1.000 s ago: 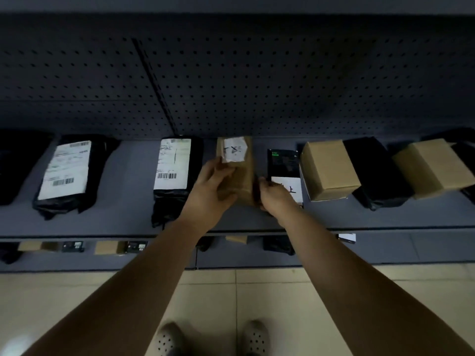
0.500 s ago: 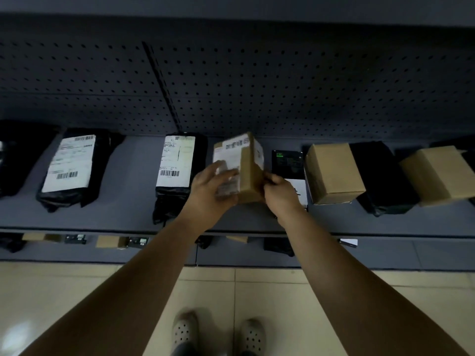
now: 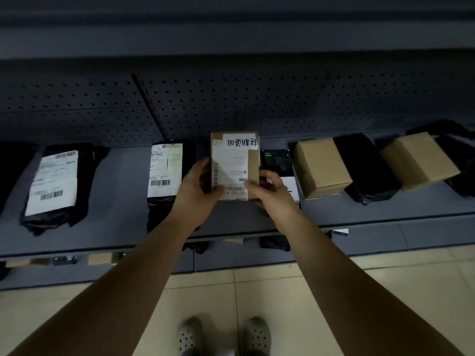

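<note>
- My left fingers (image 3: 203, 173) curl round the left edge of the cardboard box (image 3: 253, 165), with the thumb pressed on its front near the lower corner.
- My right fingers (image 3: 272, 177) grip the box's lower right corner. The thumb lies by the barcode and the other fingers are tucked behind.
- The box stands upright between both sets of fingers, its labelled face turned toward me.
- A white shipping label (image 3: 230, 170) covers most of that face, and a white slip (image 3: 241, 143) with dark handwriting runs across the top.
- I cannot tell whether the box's lower edge touches the shelf (image 3: 123, 201) or hangs just above it.
- Just left of my left fingers, a black mailer bag (image 3: 167, 176) with a white barcode label lies flat on the shelf.
- Well beyond that, further left, lies a second labelled bag (image 3: 54, 183).
- Just behind my right fingers sits a flat black packet (image 3: 276, 160) with small green marks.
- Right of those fingers stand a plain brown carton (image 3: 321, 168), a black bag (image 3: 367, 168) against it, and another brown carton (image 3: 419, 160).
- Beyond my fingers rises the dark pegboard panel (image 3: 231, 104).
- Below my fingers are the tiled floor (image 3: 282, 304) and my two perforated clogs (image 3: 189, 335).
</note>
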A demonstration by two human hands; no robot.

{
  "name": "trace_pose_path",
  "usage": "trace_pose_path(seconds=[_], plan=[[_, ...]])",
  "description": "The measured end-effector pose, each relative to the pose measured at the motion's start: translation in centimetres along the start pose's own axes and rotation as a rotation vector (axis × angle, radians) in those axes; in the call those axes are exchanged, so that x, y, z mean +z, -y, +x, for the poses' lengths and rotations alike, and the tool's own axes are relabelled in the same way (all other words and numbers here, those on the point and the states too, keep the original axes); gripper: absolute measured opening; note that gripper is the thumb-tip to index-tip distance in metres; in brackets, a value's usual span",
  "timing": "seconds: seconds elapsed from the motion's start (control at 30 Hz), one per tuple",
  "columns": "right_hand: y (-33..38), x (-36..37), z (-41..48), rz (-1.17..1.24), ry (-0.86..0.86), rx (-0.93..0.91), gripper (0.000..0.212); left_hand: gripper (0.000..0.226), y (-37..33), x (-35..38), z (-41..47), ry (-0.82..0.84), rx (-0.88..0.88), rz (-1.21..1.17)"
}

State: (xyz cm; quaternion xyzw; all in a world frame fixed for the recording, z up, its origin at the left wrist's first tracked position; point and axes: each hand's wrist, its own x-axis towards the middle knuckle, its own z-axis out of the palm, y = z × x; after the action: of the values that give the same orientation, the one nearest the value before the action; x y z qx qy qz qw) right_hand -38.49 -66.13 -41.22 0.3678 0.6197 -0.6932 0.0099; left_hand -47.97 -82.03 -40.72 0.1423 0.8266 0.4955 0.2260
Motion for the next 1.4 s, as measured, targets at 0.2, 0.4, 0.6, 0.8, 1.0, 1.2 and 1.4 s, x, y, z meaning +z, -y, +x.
trace_pose_path(seconds=[0.2, 0.4, 0.6, 0.8, 1.0, 1.2, 1.4], plan=[[1.2, -0.5, -1.4, 0.136, 0.065, -0.077, 0.048, 0.064, -3.2, -2.7, -0.4, 0.025, 0.100, -0.125], [2.2, -2.1, -3.2, 0.042, 0.127, -0.085, 0.042, 0.057, -4.4, -4.2, 0.6, 0.165, -0.002, -0.162], [2.4, -1.0, -3.2, 0.198, -0.082, -0.107, 0.046, 0.061, -3.3, -4.2, 0.1, 0.065, -0.085, -0.401], [2.4, 0.8, -3.9, 0.344, -0.001, -0.082, 0.041, 0.083, -2.5, -5.3, -1.0, 0.122, -0.115, -0.416], [2.8, 0.8, -3.7, 0.247, 0.023, -0.135, 0.040, 0.051, -2.4, -6.8, -1.0, 0.198, -0.088, -0.373], [2.7, 1.6, -3.8, 0.432, 0.057, -0.033, 0.046, 0.042, -2.6, -6.4, -1.5, 0.119, -0.184, -0.545], [3.3, 0.4, -4.0, 0.344, 0.119, -0.092, 0.049, 0.060, -1.9, -6.1, -2.7, 0.285, -0.208, -0.327]])
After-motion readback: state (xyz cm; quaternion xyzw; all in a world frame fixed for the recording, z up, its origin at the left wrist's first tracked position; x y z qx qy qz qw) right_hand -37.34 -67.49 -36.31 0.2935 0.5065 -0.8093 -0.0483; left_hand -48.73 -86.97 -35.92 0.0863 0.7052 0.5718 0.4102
